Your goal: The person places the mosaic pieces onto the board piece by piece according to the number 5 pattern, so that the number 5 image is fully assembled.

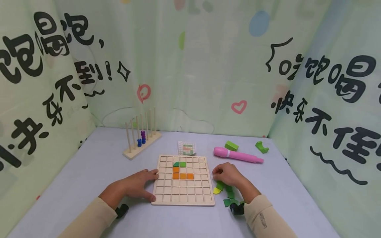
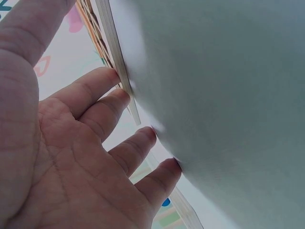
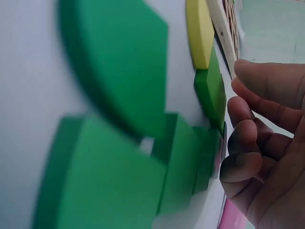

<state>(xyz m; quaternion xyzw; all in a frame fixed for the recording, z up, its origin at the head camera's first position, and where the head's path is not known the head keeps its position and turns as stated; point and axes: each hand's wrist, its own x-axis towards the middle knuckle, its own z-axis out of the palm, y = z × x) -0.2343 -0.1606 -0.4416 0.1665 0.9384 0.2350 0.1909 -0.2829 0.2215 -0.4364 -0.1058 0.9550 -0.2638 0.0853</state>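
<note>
A wooden grid board lies between the hands, with a few green and orange pieces set in its upper cells, among them an orange square. The left hand rests at the board's left edge, fingers spread and extended; in the left wrist view, fingertips meet the board's side. Beside the right edge is the right hand, fingers loosely bent, thumb close to the index fingertip and nothing seen between them. Near it lie a yellow piece and several green pieces, partly hidden by the hand and wrist.
Behind the board are a patterned card and a wooden peg stand with blue and purple beads. A pink marker-shaped stick, a green block and a green curved block lie back right. Printed curtains surround the table.
</note>
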